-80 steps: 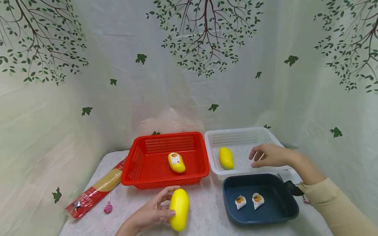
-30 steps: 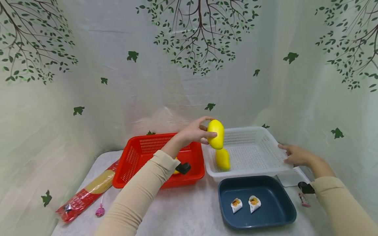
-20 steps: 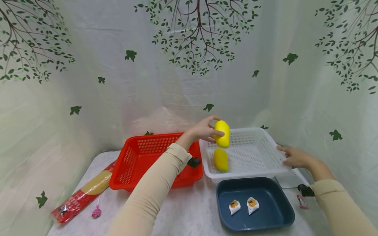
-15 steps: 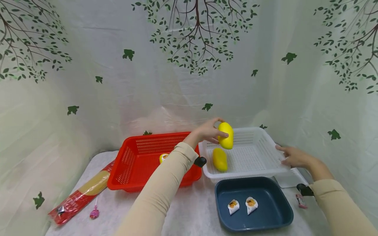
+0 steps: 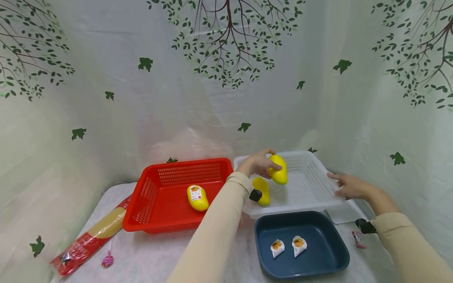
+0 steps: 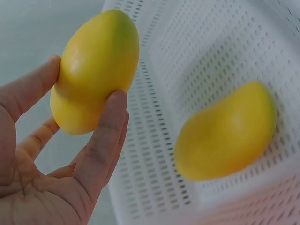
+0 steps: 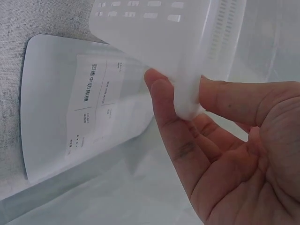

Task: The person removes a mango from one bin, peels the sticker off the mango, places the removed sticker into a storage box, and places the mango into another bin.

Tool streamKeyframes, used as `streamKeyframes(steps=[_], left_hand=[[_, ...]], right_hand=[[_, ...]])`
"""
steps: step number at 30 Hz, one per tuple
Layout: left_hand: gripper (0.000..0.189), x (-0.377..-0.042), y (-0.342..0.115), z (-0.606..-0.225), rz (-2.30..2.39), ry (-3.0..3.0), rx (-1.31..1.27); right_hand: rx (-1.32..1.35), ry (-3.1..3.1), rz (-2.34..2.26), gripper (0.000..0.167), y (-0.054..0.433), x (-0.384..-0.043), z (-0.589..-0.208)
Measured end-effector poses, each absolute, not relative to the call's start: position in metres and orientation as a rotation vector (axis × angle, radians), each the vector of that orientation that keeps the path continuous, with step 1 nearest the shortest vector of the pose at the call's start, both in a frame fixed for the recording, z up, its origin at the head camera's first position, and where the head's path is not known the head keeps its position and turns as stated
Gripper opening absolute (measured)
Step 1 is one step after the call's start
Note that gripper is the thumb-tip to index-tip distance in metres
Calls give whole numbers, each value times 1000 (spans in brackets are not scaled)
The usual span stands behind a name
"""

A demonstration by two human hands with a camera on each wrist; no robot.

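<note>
My left hand (image 5: 260,163) grips a yellow mango (image 5: 278,169) between thumb and fingers, above the left part of the white plastic basket (image 5: 308,200). In the left wrist view that held mango (image 6: 96,65) is tilted, and a second mango (image 6: 227,133) lies on the basket floor. My left wrist partly covers this second mango (image 5: 262,184) in the head view. At the basket's right side, my right hand (image 5: 354,186) pinches the rim (image 7: 190,93) between thumb and fingers. A third mango (image 5: 197,197), with a label, lies in the red basket (image 5: 159,226).
In front stands a dark blue tray (image 5: 339,263) with two small white wrapped pieces (image 5: 299,245). A white labelled pouch (image 7: 70,108) lies beneath the white basket's right side. At left lie a red noodle packet (image 5: 92,245) and a pink lollipop (image 5: 107,260); a small wrapped sweet (image 5: 358,239) lies at right.
My left hand lifted its mango from the table front, carried it over the red basket and lowered it toward the white basket. My right hand moved to the white basket's rim and took hold.
</note>
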State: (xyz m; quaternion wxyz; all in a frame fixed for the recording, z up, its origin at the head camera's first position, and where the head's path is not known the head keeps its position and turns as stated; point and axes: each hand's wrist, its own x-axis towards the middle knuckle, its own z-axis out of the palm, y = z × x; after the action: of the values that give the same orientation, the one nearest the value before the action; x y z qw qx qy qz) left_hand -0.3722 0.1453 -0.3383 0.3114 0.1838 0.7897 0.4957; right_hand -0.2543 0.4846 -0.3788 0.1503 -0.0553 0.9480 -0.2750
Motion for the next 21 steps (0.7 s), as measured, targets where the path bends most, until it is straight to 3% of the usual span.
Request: streamKeyframes(steps=[21], left_hand=[[75, -384, 163, -369, 1343, 2031, 364]], right_hand=[[-42, 2524, -1145, 83, 501, -252, -395]])
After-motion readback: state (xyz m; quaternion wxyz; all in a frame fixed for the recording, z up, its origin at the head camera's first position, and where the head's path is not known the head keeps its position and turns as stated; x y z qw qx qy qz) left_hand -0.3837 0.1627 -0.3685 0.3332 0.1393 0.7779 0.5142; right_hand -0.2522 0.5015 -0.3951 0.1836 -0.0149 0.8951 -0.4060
